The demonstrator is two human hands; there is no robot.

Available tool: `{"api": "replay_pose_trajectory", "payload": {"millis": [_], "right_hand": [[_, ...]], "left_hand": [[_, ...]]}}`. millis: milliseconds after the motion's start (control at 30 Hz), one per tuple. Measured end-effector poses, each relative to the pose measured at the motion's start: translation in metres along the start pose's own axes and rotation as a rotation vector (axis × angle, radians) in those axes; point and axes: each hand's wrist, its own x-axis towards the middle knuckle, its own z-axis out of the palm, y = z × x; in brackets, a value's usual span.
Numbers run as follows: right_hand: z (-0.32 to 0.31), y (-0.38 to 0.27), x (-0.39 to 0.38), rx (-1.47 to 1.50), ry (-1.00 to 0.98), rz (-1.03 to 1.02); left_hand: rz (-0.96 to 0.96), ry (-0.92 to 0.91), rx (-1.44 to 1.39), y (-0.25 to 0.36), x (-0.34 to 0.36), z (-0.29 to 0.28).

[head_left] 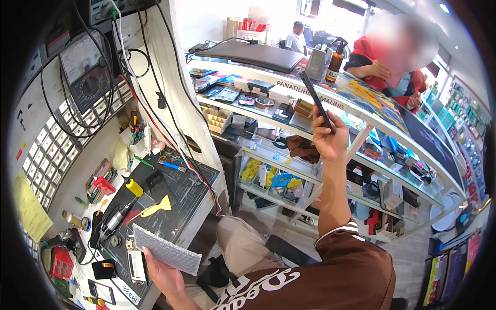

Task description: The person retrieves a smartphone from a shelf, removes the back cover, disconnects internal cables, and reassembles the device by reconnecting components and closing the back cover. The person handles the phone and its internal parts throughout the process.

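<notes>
My right hand (329, 132) is raised toward the glass display counter (361, 98) with its fingers wrapped round a dark, slim phone (315, 94), held tilted upright. Low at the lower middle left, my left hand (163, 271) grips a silvery bubble-wrap sheet (173, 250) at the edge of the dark work mat (186, 212). A small white device (136, 263) lies on the mat beside that hand. A yellow scraper (157, 206), a rotary tool (113, 222) and a yellow bottle (133, 186) lie or stand farther back on the bench.
A person in red (372, 67), face blurred, leans at the counter; another person (295, 41) is beyond. A closed laptop (248, 54) and brown spray bottle (335, 62) are on the counter. A white pillar (181, 113), hanging cables and a meter (82, 72) border the bench.
</notes>
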Motion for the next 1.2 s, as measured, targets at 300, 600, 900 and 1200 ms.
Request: {"api": "replay_pose_trajectory", "payload": {"millis": [300,600,900,1200], "right_hand": [[0.000,-0.001,0.008,0.036,-0.013,0.006],[-0.004,-0.003,0.006,-0.007,0.014,-0.033],[0.007,0.003,0.005,-0.029,0.057,-0.061],[0.009,0.001,0.004,-0.050,0.047,-0.096]], "left_hand": [[0.025,0.082,0.013,-0.004,0.004,0.016],[-0.004,0.077,-0.002,-0.006,0.006,0.016],[-0.006,0.095,-0.006,-0.005,0.006,0.018],[-0.004,0.089,0.002,-0.004,0.009,0.013]]}}
